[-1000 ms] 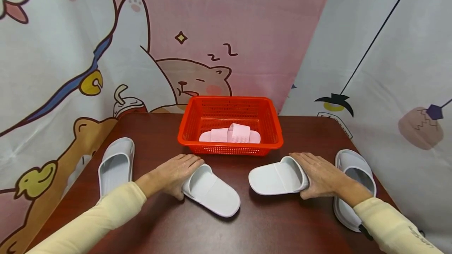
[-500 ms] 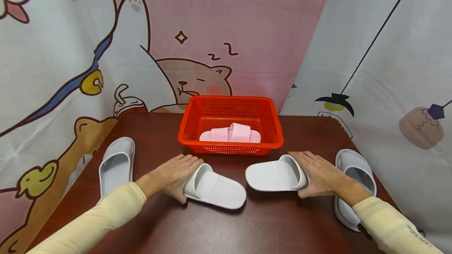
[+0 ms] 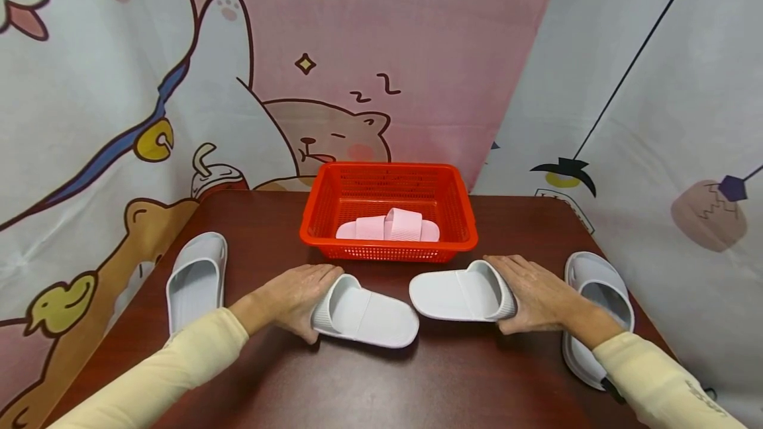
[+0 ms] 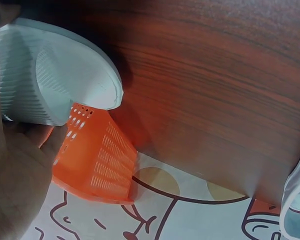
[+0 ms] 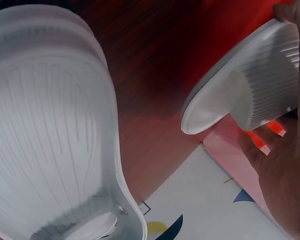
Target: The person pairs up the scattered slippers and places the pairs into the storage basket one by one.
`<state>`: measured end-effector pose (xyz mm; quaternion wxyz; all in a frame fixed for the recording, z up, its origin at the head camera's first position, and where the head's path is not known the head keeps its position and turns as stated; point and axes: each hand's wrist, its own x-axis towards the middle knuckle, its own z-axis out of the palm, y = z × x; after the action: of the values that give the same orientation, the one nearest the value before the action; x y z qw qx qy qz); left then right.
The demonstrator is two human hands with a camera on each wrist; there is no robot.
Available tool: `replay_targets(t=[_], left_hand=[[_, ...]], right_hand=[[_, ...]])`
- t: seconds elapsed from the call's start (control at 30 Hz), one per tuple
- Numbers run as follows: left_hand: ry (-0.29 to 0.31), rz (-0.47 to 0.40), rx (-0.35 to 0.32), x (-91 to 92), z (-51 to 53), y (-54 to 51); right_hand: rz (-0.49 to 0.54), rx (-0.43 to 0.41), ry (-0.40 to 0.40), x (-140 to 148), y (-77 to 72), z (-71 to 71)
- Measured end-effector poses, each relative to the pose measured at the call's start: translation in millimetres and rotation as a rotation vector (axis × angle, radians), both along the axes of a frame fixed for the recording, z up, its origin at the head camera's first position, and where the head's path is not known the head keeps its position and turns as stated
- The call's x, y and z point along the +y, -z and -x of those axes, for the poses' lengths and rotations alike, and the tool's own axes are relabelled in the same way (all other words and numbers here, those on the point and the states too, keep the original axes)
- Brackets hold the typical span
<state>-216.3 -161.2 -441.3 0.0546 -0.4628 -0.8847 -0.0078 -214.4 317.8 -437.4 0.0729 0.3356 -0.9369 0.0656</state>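
My left hand [image 3: 298,298] grips a white slide slipper [image 3: 378,320] across its ribbed strap, thumb on the near side and fingers on the far side. Its heel end points right. With my right hand [image 3: 530,293] I hold a second white slide slipper [image 3: 450,295] the same way, heel end pointing left. The two heel ends lie close together, just apart, in front of the red basket. Shadow falls on the table beneath both. In the left wrist view the ribbed strap [image 4: 20,75] sits against the palm; the right wrist view shows the other strap [image 5: 275,75] in my right hand.
Behind the slippers stands a red perforated basket [image 3: 316,241] with pink slippers [image 3: 405,225] inside. One grey closed-toe slipper [image 3: 199,273] lies at the table's left edge, another [image 3: 587,356] at the right edge, partly behind my right forearm. A printed curtain [image 3: 447,51] hangs behind the table.
The left slipper has swung from a slant to nearly level, its heel end moving right and away from me. My right hand has shifted its slipper slightly left, narrowing the gap.
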Motion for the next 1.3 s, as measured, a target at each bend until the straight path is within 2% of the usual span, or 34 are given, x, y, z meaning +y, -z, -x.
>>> replay_targets(t=[0.17,0.57,1.0,1.3], left_hand=[[-0.014,0.021,0.032,0.6,-2.2,0.3],[-0.037,0.048,0.102,4.7,-6.0,-0.5],[-0.045,-0.005,0.184,10.4,-8.9,2.5],[-0.066,-0.042,0.192,14.7,-9.3,0.5]], right_hand=[[-0.012,-0.020,0.014,-3.1,-1.4,-1.3],[-0.008,0.005,0.000,-8.0,-2.6,-5.2],[0.004,0.034,-0.009,-18.6,-2.9,-8.0],[-0.005,0.079,-0.044,-26.2,-4.7,-6.1]])
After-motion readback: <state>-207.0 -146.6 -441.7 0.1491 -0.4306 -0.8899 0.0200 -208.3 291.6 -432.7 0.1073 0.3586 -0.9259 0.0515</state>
